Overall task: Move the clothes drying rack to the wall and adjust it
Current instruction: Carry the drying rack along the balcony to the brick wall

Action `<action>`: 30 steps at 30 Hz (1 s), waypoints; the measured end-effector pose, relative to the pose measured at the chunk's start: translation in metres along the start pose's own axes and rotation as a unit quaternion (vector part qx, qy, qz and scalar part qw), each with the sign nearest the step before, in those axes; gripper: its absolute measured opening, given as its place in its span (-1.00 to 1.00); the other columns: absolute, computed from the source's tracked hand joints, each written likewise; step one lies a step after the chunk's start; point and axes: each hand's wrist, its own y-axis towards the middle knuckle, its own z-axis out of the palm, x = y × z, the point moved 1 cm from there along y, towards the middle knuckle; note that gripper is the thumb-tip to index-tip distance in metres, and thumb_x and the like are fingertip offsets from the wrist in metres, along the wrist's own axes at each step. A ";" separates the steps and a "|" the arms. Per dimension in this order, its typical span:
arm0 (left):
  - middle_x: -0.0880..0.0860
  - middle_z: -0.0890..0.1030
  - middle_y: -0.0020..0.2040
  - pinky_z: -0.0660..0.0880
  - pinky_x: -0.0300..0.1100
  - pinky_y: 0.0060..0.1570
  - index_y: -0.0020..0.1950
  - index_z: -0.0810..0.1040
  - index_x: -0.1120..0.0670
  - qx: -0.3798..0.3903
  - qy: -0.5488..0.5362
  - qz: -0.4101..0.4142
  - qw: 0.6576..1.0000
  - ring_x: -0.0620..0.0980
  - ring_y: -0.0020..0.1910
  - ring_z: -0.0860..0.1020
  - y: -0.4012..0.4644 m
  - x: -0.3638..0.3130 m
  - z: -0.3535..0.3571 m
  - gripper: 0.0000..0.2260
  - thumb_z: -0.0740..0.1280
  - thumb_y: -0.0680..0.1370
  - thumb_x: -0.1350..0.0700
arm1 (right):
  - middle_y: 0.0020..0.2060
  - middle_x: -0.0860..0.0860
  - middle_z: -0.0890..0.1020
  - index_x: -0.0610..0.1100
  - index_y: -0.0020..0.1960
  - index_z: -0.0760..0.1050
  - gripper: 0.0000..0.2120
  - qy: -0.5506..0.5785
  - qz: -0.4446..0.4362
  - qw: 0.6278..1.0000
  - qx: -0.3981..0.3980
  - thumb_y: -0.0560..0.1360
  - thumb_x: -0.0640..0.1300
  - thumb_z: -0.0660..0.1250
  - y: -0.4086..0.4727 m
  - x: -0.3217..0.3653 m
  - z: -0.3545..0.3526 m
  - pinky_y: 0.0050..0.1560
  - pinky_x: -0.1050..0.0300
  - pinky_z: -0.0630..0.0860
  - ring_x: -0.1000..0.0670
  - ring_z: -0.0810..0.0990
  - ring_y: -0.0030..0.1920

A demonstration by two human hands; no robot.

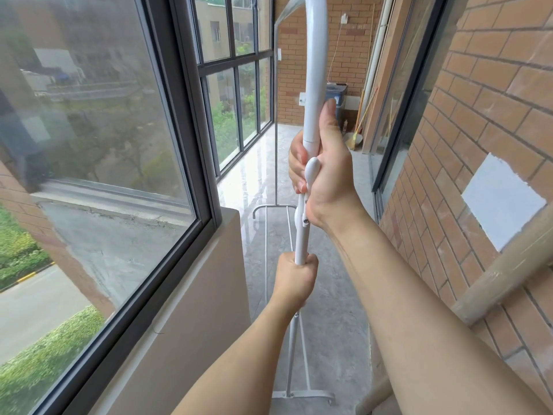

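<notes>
The drying rack's white pole (311, 85) stands straight up, between the window (98, 121) and the brick wall (478, 130). The right hand (326, 172) is wrapped tight around the pole's clip (311, 172). The left hand (296, 280) is wrapped tight lower down, so the pole can slide up or down.

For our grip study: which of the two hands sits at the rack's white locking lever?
The right hand, upper on the pole, at the lever; the left hand grips bare tube below.

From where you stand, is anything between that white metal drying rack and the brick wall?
Nothing visible: bare grey floor separates the white metal drying rack, gripped by both hands, from the brick wall.
</notes>
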 end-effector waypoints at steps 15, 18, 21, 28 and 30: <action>-0.13 0.12 -0.59 0.07 -0.28 -0.55 -0.52 0.06 -0.05 0.005 0.006 0.015 1.000 -0.12 -0.57 0.08 0.064 -0.018 0.023 -0.50 0.22 0.48 0.31 | -0.59 0.02 0.17 -0.07 -0.49 0.19 -0.45 -0.006 -0.012 1.000 -0.005 0.54 0.26 0.01 0.062 0.004 -0.019 -0.61 0.23 0.05 0.07 0.12 -0.63; -0.12 0.11 -0.58 0.06 -0.22 -0.52 -0.51 0.05 -0.05 0.008 0.004 0.017 1.000 -0.10 -0.56 0.07 0.080 -0.027 0.035 -0.52 0.20 0.47 0.29 | -0.60 0.03 0.18 -0.07 -0.50 0.20 -0.44 -0.012 -0.017 1.000 0.004 0.54 0.26 0.00 0.079 0.010 -0.031 -0.62 0.23 0.07 0.07 0.13 -0.63; -0.13 0.11 -0.58 0.05 -0.25 -0.54 -0.51 0.06 -0.05 0.006 0.009 0.020 1.000 -0.11 -0.58 0.07 0.097 -0.032 0.048 -0.54 0.20 0.46 0.27 | -0.63 0.07 0.19 -0.08 -0.48 0.19 -0.44 -0.007 -0.017 1.000 0.012 0.54 0.27 -0.01 0.097 0.015 -0.046 -0.61 0.23 0.07 0.08 0.14 -0.64; -0.14 0.11 -0.59 0.07 -0.25 -0.55 -0.55 0.07 -0.04 -0.008 0.023 0.024 0.999 -0.12 -0.59 0.08 0.150 -0.037 0.063 -0.53 0.21 0.45 0.27 | -0.64 0.08 0.19 -0.09 -0.47 0.18 -0.45 0.010 -0.011 1.000 0.016 0.55 0.26 -0.02 0.144 0.008 -0.071 -0.60 0.21 0.05 0.07 0.12 -0.63; -0.14 0.12 -0.59 0.08 -0.26 -0.55 -0.56 0.08 -0.04 -0.008 0.022 0.023 0.999 -0.11 -0.59 0.08 0.165 -0.036 0.064 -0.53 0.22 0.46 0.26 | -0.64 0.11 0.22 -0.08 -0.46 0.20 -0.46 0.015 -0.012 1.000 0.011 0.55 0.26 0.00 0.160 0.003 -0.075 -0.61 0.23 0.08 0.09 0.14 -0.63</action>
